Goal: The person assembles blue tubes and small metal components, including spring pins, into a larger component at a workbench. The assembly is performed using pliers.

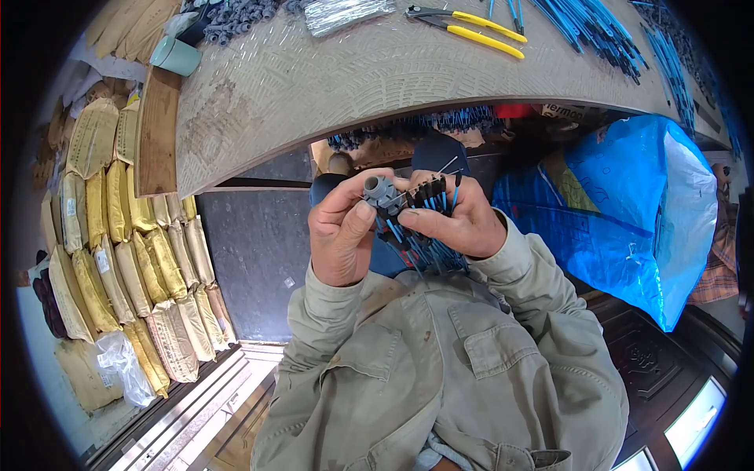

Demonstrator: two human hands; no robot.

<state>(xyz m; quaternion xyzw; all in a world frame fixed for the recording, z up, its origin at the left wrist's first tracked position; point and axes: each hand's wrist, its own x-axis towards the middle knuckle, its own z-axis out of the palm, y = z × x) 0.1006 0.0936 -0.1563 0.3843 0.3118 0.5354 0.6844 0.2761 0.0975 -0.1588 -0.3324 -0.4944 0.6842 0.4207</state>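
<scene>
In front of my chest, my left hand is closed round a grey plastic fitting, a short hub with a round open socket facing up. Thumb and fingers pinch it from the side. Close beside it, my right hand grips a row of thin blue rods with black ends, its thumb lying across them. The black ends meet the fitting's right side; whether any are fixed into it I cannot tell. A thin metal pin or wire sticks up above the row.
Ahead stands a worktable with yellow-handled pliers, blue rods, grey fittings and a clear-wrapped packet. A pale green cup sits at its left corner. Stacked sacks lie left; a blue plastic bag stands right.
</scene>
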